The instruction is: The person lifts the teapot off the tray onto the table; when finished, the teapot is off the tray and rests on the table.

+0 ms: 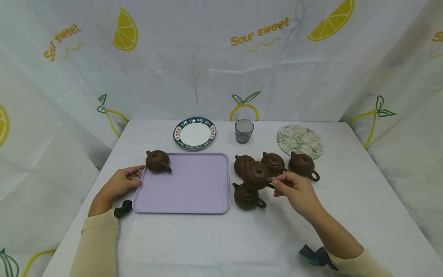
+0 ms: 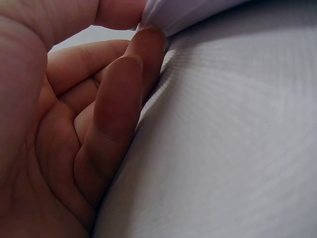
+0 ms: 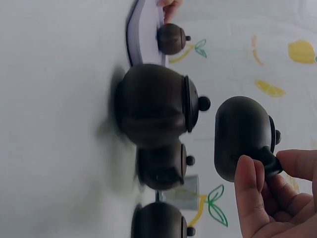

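soft, even light falls on the white surface [image 1: 194, 242] in the head view; both wrist views look dimmer, the right showing near-black teapots [image 3: 152, 101], soft shadows and hazy cloth [image 3: 233, 54].

Rm over tray [image 1: 197, 192] ctr; teapots [image 1: 245, 199] obstruct low pass R of it.
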The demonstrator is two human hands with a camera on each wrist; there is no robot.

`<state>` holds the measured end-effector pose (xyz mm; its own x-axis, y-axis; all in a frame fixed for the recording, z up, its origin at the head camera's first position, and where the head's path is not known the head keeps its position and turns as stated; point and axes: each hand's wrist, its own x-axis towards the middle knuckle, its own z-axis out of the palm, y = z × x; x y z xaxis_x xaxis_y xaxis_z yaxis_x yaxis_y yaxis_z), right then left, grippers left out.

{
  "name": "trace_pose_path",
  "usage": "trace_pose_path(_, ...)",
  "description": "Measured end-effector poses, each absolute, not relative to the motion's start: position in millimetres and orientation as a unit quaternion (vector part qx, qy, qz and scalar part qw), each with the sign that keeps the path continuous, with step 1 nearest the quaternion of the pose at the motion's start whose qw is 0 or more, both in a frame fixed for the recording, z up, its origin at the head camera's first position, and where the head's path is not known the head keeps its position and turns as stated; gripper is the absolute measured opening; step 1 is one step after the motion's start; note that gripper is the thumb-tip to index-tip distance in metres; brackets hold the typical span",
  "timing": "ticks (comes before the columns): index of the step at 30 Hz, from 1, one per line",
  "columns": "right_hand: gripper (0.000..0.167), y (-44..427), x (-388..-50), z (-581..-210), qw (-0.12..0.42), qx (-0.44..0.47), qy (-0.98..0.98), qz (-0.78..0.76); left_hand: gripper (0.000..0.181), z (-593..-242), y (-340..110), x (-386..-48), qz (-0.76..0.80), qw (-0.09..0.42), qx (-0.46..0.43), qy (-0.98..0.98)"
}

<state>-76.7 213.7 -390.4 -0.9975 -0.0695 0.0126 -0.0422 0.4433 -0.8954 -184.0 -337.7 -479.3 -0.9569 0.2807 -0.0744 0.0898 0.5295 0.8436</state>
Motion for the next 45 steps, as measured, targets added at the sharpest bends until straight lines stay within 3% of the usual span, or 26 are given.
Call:
trace_pose_path(23,0.02,261,-51,-420,0.068,0.066,0.87,-0.483,0.058,-476,-335,-182,0.487,0.105,0.113,0.86)
trace_pose_path(45,0.022,266,-50,-440,0.065,0.066,0.888,-0.45,0.06,-474,-335,-181,0.476,0.115,0.094,0.867)
